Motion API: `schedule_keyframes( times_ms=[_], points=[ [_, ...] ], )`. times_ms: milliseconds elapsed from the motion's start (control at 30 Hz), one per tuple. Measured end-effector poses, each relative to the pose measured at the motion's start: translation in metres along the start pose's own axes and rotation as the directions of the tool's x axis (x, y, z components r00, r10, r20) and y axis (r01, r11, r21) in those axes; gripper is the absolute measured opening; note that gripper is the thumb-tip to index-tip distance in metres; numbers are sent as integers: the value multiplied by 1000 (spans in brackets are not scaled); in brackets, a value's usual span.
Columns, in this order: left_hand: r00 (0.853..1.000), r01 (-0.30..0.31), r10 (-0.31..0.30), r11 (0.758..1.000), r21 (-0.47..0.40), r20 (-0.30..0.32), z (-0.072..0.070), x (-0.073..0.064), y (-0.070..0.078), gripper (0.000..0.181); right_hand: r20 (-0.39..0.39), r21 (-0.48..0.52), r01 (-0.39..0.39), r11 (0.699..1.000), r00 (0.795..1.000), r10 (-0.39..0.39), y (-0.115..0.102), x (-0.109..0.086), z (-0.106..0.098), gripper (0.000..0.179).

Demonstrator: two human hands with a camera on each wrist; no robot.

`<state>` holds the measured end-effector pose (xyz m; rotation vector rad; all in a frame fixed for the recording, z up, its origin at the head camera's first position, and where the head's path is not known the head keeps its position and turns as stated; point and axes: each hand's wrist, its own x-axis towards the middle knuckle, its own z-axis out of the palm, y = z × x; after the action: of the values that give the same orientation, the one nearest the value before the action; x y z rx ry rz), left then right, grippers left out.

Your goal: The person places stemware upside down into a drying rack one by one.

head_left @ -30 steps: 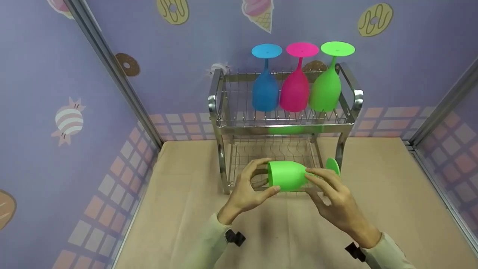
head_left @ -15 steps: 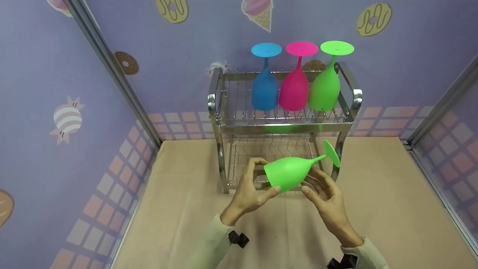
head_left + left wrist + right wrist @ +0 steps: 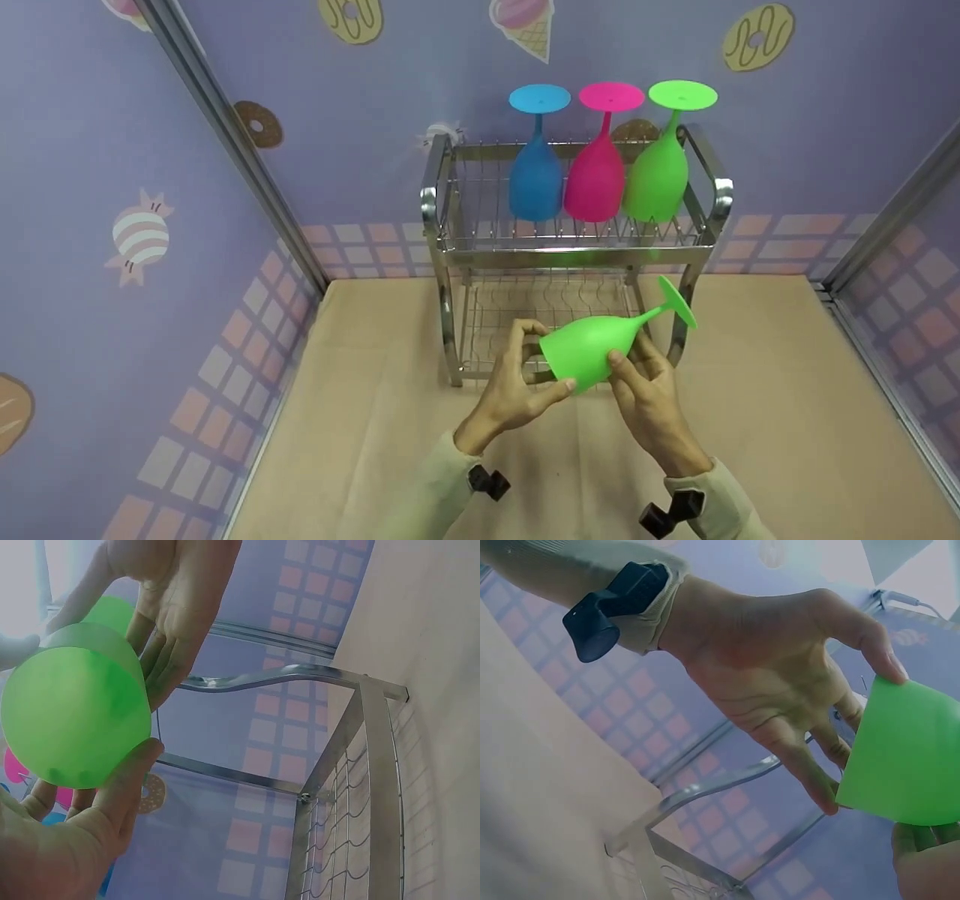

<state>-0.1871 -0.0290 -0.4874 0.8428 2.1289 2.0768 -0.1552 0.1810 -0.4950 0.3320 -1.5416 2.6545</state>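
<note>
A green wine glass [image 3: 589, 345] lies tilted between both hands, its mouth down to the left and its foot up to the right. At the rim, my left hand [image 3: 517, 386] holds it with the thumb in front and fingers behind. My right hand [image 3: 652, 397] grips the lower bowl, thumb on the near side, other fingers partly hidden behind. The left wrist view looks toward the mouth of the glass [image 3: 75, 716], with the right hand [image 3: 176, 615] beyond it. In the right wrist view, the left hand [image 3: 765, 675] spans the rim.
Behind the hands stands a two-tier metal rack [image 3: 574, 259]. Upside down on its top tier are a blue wine glass [image 3: 535, 184], a pink one [image 3: 595, 184] and another green one [image 3: 657, 180]. Patterned walls [image 3: 360, 135] enclose the beige tabletop [image 3: 360, 420].
The glass has turned from nearly level to stem up. My right hand has left the stem, come round underneath and put its thumb on the bowl. The left hand keeps the rim.
</note>
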Motion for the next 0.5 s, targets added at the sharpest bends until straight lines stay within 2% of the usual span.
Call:
schedule_keyframes(
  times_ms=[267, 500],
  points=[
    [1000, -8, 8, 1000, 26, 2, -5, -3, 1, 75, 12, -14, 14, 1000, 1000, -14, -4, 3, 3, 72],
    [996, -73, 74, 997, 30, -42, -19, -6, 1, 70, 93, -102, 85, 991, 993, -76, -22, 16, 7, 68]
  ],
)
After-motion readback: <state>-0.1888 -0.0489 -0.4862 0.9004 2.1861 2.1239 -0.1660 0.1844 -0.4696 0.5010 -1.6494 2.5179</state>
